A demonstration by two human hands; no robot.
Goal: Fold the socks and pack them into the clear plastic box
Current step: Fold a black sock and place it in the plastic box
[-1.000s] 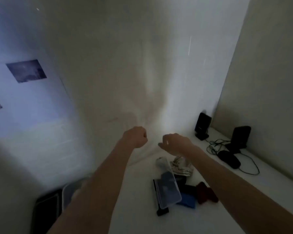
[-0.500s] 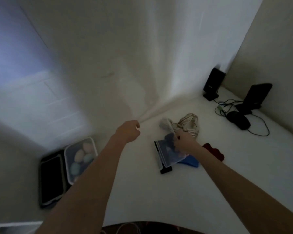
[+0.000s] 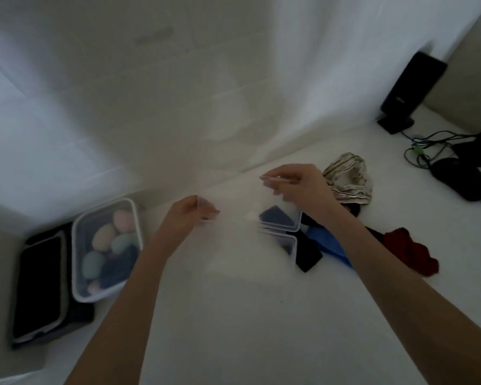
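Observation:
A clear plastic box [image 3: 285,241] sits on the white surface at centre, blurred. Its clear lid [image 3: 245,212] is raised above it. My left hand [image 3: 190,215] pinches the lid's left edge and my right hand [image 3: 296,184] grips its far edge. A dark blue sock [image 3: 275,216] shows through the plastic. Loose socks lie to the right of the box: a cream striped one [image 3: 349,180], a bright blue one [image 3: 326,243], a black one [image 3: 307,255] and a dark red one [image 3: 410,251].
At the left stands a second clear box [image 3: 77,240] filled with rolled pastel socks, beside a black flat case [image 3: 38,284]. A black speaker [image 3: 411,90], cables [image 3: 419,147] and a dark mouse [image 3: 461,183] occupy the back right corner. A white curtain hangs behind.
The view has tilted down toward the surface. My right hand dropped onto the clear box, my left hand came over to it, and both now hold the lid raised.

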